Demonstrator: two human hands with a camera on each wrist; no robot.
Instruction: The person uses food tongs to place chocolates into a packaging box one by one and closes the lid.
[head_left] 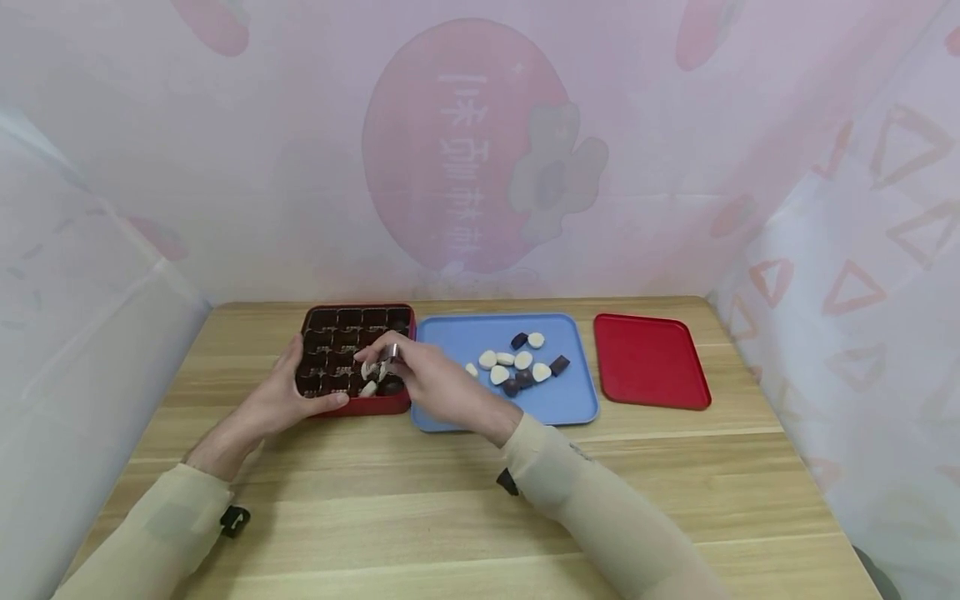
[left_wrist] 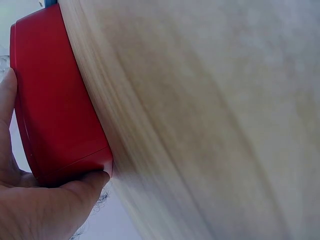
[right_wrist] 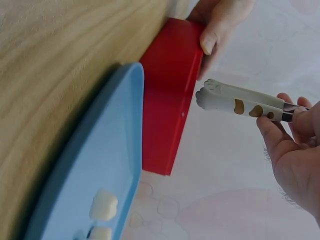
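A red box [head_left: 381,405] with a dark brown compartment insert [head_left: 327,350] sits at the left of the table. My left hand [head_left: 288,398] grips its near-left corner, thumb along the front rim. In the right wrist view my right hand [right_wrist: 295,150] pinches the metal end of small tongs [right_wrist: 245,102] with white, brown-spotted, paw-shaped tips. No chocolate shows between the tips there. From the head view, my right hand [head_left: 427,375] and the tongs are over the box's right side. A white chocolate [head_left: 368,389] and a dark chocolate [head_left: 391,385] lie in near-right compartments.
A blue tray [head_left: 465,329] right beside the box bears several white chocolates [head_left: 522,360] and dark chocolates [head_left: 559,365]. Farther right lies a red lid [head_left: 651,360]. Printed cloth walls [head_left: 300,167] stand behind and at both sides of the wooden table [head_left: 390,517].
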